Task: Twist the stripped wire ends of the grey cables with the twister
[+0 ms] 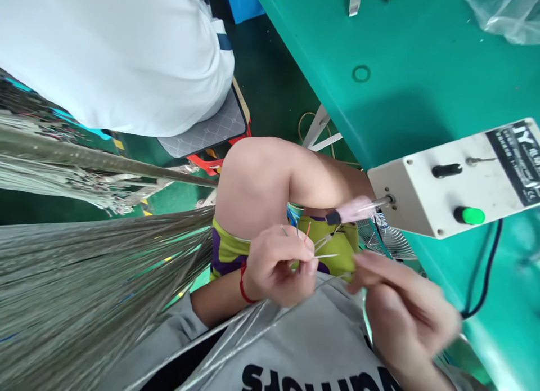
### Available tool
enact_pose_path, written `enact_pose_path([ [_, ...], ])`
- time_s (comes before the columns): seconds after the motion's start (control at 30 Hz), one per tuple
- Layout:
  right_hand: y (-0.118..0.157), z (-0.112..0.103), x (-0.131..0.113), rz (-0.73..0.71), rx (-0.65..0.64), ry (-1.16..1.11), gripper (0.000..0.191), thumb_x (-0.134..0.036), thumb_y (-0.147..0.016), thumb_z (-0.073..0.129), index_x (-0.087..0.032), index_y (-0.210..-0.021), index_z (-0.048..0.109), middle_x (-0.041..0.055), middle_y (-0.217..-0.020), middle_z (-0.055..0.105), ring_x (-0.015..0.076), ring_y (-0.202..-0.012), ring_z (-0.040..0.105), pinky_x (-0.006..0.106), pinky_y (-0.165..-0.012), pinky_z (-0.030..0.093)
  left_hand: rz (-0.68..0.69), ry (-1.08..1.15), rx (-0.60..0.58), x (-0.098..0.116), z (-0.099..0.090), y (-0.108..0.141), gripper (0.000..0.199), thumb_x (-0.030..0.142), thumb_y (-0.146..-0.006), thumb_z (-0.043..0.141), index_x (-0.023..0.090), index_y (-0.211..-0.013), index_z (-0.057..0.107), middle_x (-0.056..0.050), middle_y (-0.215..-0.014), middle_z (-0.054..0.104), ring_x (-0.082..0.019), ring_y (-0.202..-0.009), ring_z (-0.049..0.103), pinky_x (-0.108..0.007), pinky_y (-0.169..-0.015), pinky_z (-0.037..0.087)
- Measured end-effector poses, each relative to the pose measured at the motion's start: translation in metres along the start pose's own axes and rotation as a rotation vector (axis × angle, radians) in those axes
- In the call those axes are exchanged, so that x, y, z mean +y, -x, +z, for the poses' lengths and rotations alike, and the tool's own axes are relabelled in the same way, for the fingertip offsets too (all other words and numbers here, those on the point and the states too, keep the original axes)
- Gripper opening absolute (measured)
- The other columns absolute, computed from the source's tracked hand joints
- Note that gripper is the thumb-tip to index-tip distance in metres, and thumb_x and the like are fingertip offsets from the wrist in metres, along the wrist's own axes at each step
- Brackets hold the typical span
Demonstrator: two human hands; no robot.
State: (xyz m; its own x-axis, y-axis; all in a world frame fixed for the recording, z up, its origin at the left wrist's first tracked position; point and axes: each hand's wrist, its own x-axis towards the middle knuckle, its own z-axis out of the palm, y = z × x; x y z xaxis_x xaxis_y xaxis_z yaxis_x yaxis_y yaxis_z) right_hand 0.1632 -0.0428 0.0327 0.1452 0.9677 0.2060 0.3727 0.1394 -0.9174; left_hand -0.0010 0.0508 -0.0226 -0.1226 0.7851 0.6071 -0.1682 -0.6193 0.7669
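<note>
My left hand [282,264] is closed in a pinch around thin wires. Their ends fan out above its fingertips: an orange-red wire [307,231], a white wire [327,256], and green and dark ones. My right hand [407,306], smeared by motion, is to the right with its fingertips drawn together. A thin grey cable [295,312] runs up from the lower left and ends at those fingertips. Just above the hands, a pink-wrapped spindle with a dark tip [350,211] sticks out of a white machine box [417,194] with a green button [472,215].
A thick bundle of long grey cables [105,284] hangs at the left. The green table [396,104] carries the machine, a dark ring [361,73], and a plastic bag [506,11]. A person in white [126,59] sits on a stool [206,126]. A fan [392,242] stands below the table.
</note>
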Motion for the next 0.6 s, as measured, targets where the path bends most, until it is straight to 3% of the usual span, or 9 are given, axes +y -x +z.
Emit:
enact_pose_path([
  [0.07, -0.011, 0.015, -0.005, 0.046, -0.170, -0.124, 0.038, -0.030, -0.118, 0.073, -0.029, -0.153, 0.085, -0.0006, -0.079, 0.085, 0.0199, -0.060, 0.077, 0.032, -0.059, 0.064, 0.020, -0.033, -0.095, 0.005, 0.002, -0.001, 0.007, 0.023, -0.110, 0.073, 0.024, -0.116, 0.072, 0.005, -0.067, 0.063, -0.011, -0.046, 0.052, -0.026, -0.047, 0.049],
  [0.13, -0.018, 0.026, -0.006, 0.084, -0.232, -0.205, 0.042, -0.031, -0.122, 0.067, -0.027, -0.161, 0.082, 0.0012, -0.079, 0.088, 0.0198, -0.060, 0.079, 0.030, -0.059, 0.067, 0.037, -0.045, -0.164, 0.010, 0.001, -0.002, 0.009, 0.024, -0.111, 0.070, 0.023, -0.119, 0.072, 0.003, -0.072, 0.069, -0.013, -0.050, 0.059, -0.027, -0.050, 0.052],
  [0.37, -0.011, 0.025, -0.006, 0.151, -0.132, -0.349, 0.043, -0.034, -0.124, 0.067, -0.031, -0.165, 0.081, -0.0040, -0.064, 0.077, 0.0155, -0.049, 0.068, 0.027, -0.051, 0.062, -0.069, -0.054, -0.285, 0.020, -0.003, 0.001, 0.012, 0.024, -0.115, 0.067, 0.027, -0.126, 0.071, 0.002, -0.076, 0.071, -0.016, -0.056, 0.063, -0.032, -0.055, 0.053],
  [0.5, -0.013, 0.023, -0.009, 0.222, -0.086, -0.427, 0.033, -0.037, -0.120, 0.078, -0.035, -0.150, 0.091, -0.0011, -0.076, 0.087, 0.0134, -0.045, 0.061, 0.029, -0.049, 0.060, -0.034, -0.033, -0.346, 0.022, -0.002, 0.003, 0.012, 0.022, -0.113, 0.068, 0.025, -0.125, 0.069, 0.002, -0.078, 0.074, -0.015, -0.058, 0.067, -0.030, -0.057, 0.055],
  [0.6, -0.014, 0.023, -0.011, 0.311, -0.065, -0.560, 0.025, -0.038, -0.117, 0.083, -0.041, -0.138, 0.095, -0.0001, -0.088, 0.094, 0.0145, -0.049, 0.070, 0.030, -0.054, 0.066, -0.007, -0.016, -0.371, 0.021, -0.002, 0.008, 0.011, 0.021, -0.110, 0.068, 0.025, -0.120, 0.066, 0.002, -0.077, 0.071, -0.014, -0.055, 0.060, -0.030, -0.054, 0.051],
])
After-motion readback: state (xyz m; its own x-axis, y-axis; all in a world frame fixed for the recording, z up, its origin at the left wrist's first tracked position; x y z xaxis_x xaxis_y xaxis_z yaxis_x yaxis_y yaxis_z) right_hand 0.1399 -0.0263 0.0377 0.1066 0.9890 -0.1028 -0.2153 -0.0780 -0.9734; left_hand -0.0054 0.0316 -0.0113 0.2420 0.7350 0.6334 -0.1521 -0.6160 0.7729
